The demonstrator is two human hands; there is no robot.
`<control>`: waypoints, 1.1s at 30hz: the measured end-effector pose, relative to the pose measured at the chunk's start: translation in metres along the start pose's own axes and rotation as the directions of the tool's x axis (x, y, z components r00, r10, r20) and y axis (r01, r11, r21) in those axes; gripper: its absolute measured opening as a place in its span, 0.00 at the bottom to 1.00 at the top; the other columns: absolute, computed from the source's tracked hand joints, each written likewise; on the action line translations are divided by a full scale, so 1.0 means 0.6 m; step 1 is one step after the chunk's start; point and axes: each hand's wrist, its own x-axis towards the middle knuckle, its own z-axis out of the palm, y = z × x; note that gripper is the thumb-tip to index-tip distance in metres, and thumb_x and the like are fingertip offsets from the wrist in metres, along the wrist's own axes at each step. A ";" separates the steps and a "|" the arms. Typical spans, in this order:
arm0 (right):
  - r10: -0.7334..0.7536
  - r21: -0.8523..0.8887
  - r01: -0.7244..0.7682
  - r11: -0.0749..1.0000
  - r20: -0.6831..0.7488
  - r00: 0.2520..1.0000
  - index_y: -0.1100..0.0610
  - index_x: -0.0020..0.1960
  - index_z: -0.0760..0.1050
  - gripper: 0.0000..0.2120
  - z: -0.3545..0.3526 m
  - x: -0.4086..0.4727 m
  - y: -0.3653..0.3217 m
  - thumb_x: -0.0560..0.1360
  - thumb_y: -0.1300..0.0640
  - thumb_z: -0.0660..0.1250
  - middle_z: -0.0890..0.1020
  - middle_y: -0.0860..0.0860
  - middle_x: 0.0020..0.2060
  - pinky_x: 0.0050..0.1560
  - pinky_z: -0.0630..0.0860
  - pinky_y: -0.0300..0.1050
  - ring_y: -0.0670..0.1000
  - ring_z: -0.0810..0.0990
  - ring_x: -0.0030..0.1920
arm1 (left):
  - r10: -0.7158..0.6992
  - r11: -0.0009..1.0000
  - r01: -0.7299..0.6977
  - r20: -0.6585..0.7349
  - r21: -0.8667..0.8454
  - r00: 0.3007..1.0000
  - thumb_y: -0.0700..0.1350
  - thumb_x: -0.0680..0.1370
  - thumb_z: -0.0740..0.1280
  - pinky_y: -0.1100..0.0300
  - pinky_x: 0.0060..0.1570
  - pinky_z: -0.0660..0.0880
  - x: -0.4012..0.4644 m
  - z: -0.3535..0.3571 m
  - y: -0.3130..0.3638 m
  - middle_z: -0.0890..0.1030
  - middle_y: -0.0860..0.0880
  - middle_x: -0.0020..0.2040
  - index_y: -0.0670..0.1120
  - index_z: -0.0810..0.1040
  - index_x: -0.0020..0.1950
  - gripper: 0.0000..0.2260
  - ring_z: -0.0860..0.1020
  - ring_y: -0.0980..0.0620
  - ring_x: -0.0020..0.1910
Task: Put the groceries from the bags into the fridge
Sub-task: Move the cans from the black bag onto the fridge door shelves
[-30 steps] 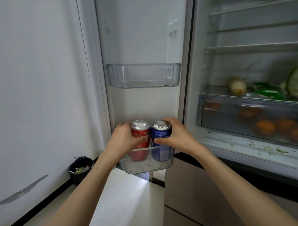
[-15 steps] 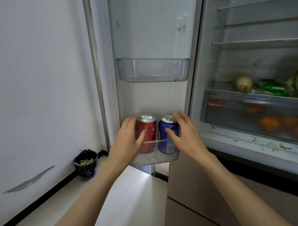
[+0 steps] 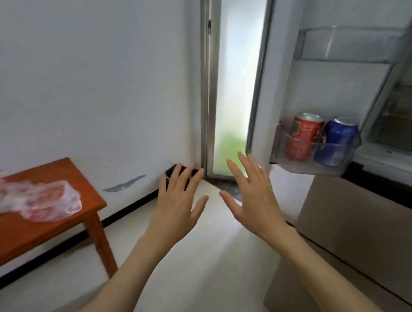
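Both cans [image 3: 322, 139] parked in the door bin [image 3: 294, 165], left hand [image 3: 178, 201] and right hand [image 3: 250, 196] released, empty, free for the bag [image 3: 42, 200] near the desk's [image 3: 60, 168] right edge.

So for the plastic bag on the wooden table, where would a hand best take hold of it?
Probably at the bunched end of the plastic bag nearest the table's right corner, coming from above and the right. It lies slumped flat with loose film gathered there, and both the left hand and right hand are open and empty. The image is blurred.

red can [image 3: 303, 136], blue can [image 3: 337, 142], printing too blurred to read
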 end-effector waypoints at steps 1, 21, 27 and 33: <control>-0.009 0.014 0.009 1.000 0.035 0.999 0.53 0.74 0.60 0.30 0.028 -0.012 -0.035 0.75 0.43 0.59 0.60 0.54 0.74 0.73 0.50 0.55 0.56 0.55 0.75 | -0.035 0.999 0.034 0.041 0.039 0.999 0.56 0.76 0.52 0.39 0.65 0.63 -0.039 -0.006 -0.032 0.68 0.44 0.70 0.47 0.65 0.70 0.25 0.62 0.41 0.71; -0.452 0.322 0.339 0.884 0.409 0.792 0.49 0.76 0.48 0.31 0.432 -0.017 -0.586 0.78 0.42 0.55 0.49 0.50 0.77 0.69 0.35 0.47 0.51 0.44 0.76 | -0.717 0.692 0.676 0.127 0.253 0.686 0.61 0.72 0.38 0.44 0.72 0.48 -0.517 -0.143 -0.498 0.52 0.46 0.77 0.50 0.55 0.76 0.34 0.46 0.44 0.76; -0.507 0.381 0.354 0.854 0.453 0.733 0.49 0.76 0.47 0.31 0.563 0.090 -0.681 0.79 0.41 0.54 0.50 0.50 0.77 0.74 0.41 0.51 0.52 0.45 0.76 | -0.779 0.615 0.731 0.082 0.295 0.622 0.57 0.81 0.48 0.50 0.72 0.37 -0.506 -0.168 -0.681 0.43 0.48 0.78 0.52 0.46 0.76 0.26 0.38 0.48 0.75; -0.573 0.457 0.369 0.809 0.475 0.668 0.50 0.76 0.47 0.30 0.666 0.224 -0.806 0.79 0.43 0.52 0.51 0.51 0.77 0.74 0.41 0.51 0.52 0.45 0.76 | -0.842 0.526 0.808 0.033 0.264 0.538 0.55 0.81 0.50 0.48 0.73 0.41 -0.476 -0.183 -0.857 0.46 0.49 0.78 0.51 0.49 0.76 0.25 0.40 0.49 0.76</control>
